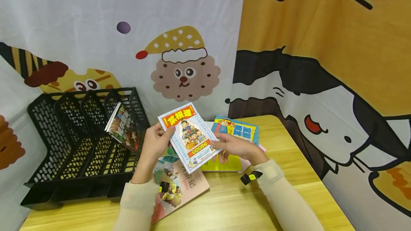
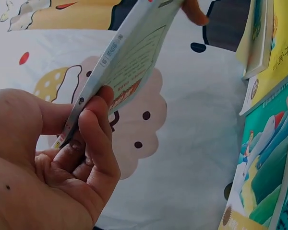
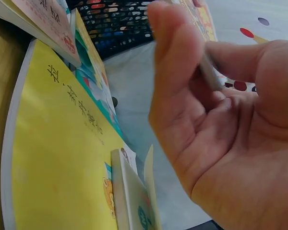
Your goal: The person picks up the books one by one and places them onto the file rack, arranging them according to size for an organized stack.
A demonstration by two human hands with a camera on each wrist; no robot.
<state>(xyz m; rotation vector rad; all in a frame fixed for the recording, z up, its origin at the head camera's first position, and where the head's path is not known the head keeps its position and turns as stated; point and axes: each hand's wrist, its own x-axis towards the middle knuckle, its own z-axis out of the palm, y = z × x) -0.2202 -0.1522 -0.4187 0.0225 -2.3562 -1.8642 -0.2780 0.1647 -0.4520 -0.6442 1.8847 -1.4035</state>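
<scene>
A thin light-blue book (image 1: pixel 189 136) with a red and yellow title and cartoon figures is held up between both hands, tilted, front cover facing the head camera. The left hand (image 1: pixel 155 144) pinches its left edge, thumb on the cover; the left wrist view shows curled fingers behind the book's spine (image 2: pixel 93 76). At the lower right edge the right hand (image 1: pixel 239 148) grips the book, thumb on the front and fingers behind. Beneath lie a pink book (image 1: pixel 192 188), a yellow book (image 1: pixel 221 166) and a blue book (image 1: pixel 252 127), partly covered.
A black mesh book rack (image 1: pixel 74 184) with several slots stands at the left of the wooden table (image 1: pixel 244 206). One dark-covered book (image 1: pixel 123 127) leans in its right slot. Behind the table hangs a cartoon-printed curtain (image 1: pixel 128 56).
</scene>
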